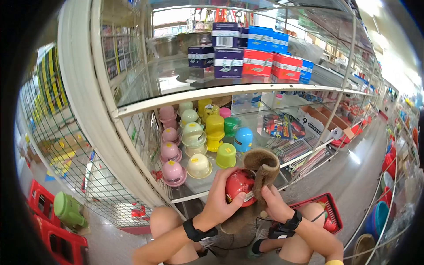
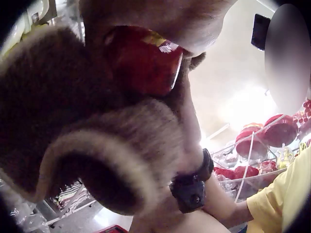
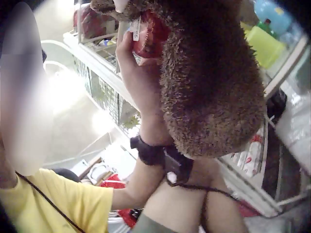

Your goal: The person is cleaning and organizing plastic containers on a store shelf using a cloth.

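My left hand (image 1: 218, 194) grips a shiny red rounded container (image 1: 238, 182) with a label, thumb across its near side. A brown fuzzy cloth (image 1: 267, 170) lies against the container's right side, its upper part curled into a loop. My right hand (image 1: 276, 206) pinches the cloth's edge between thumb and fingers. In the left wrist view, the cloth (image 2: 141, 131) fills the near side and the red container (image 2: 143, 63) shows beneath my hand. Over in the right wrist view, the cloth (image 3: 209, 87) covers much of the red container (image 3: 149, 36).
Pink (image 1: 173, 173), cream (image 1: 198, 165), green and blue domed plastic containers stand in rows on the glass shelf just beyond my hands. Boxes (image 1: 257, 63) are stacked on the shelf above. A red basket (image 1: 335, 212) sits by my right knee; red stools (image 1: 57, 238) stand at left.
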`<state>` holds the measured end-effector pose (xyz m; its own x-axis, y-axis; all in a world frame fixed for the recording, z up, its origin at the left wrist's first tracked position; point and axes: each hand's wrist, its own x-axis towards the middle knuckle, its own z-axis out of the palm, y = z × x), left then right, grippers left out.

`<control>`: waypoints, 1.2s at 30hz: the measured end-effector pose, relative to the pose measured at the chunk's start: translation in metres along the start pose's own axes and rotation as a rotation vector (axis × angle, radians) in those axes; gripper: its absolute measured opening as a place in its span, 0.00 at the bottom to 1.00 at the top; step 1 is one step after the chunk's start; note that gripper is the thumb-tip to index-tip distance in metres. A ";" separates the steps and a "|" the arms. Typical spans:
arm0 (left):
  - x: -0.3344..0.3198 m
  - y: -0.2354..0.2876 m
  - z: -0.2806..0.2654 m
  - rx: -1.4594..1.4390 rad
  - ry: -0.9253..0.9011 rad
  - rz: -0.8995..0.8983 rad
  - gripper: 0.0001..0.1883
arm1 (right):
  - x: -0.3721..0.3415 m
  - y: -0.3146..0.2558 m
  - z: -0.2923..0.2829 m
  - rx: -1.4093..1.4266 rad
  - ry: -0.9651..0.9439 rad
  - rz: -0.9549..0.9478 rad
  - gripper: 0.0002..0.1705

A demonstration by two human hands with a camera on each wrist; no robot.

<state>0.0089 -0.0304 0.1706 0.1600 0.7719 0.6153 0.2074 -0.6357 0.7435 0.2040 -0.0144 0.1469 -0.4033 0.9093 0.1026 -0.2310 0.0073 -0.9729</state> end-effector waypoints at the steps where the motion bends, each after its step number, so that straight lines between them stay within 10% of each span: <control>1: 0.000 0.001 0.002 0.028 0.003 0.021 0.34 | -0.002 -0.012 0.007 -0.069 0.054 -0.093 0.33; 8: 0.000 -0.010 -0.012 0.116 -0.203 -0.077 0.45 | -0.003 -0.042 0.002 -0.874 -0.110 -0.625 0.45; 12: -0.020 -0.031 -0.012 -0.035 -0.573 -0.122 0.30 | -0.016 -0.039 0.016 -1.174 -0.372 -0.740 0.44; 18: -0.029 -0.027 -0.001 -0.390 -0.466 -0.510 0.24 | -0.018 -0.047 0.011 -1.042 -0.219 -0.596 0.42; 19: -0.024 -0.026 -0.002 -0.387 -0.469 -0.508 0.24 | -0.018 -0.050 0.008 -1.022 -0.178 -0.581 0.42; 21: -0.013 -0.022 -0.006 0.221 -0.333 0.056 0.35 | -0.016 -0.048 0.002 -0.896 -0.119 -0.522 0.41; 28: 0.002 0.010 -0.005 0.056 0.145 0.054 0.41 | -0.019 -0.023 -0.009 -0.291 -0.047 -0.126 0.29; 36: -0.008 -0.006 0.030 -0.202 0.093 -0.112 0.43 | -0.024 0.012 0.011 -0.092 0.044 0.086 0.23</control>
<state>0.0355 -0.0326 0.1530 0.0557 0.8393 0.5407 0.0200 -0.5424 0.8399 0.2008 -0.0406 0.1353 -0.3781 0.9257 0.0110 -0.1147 -0.0350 -0.9928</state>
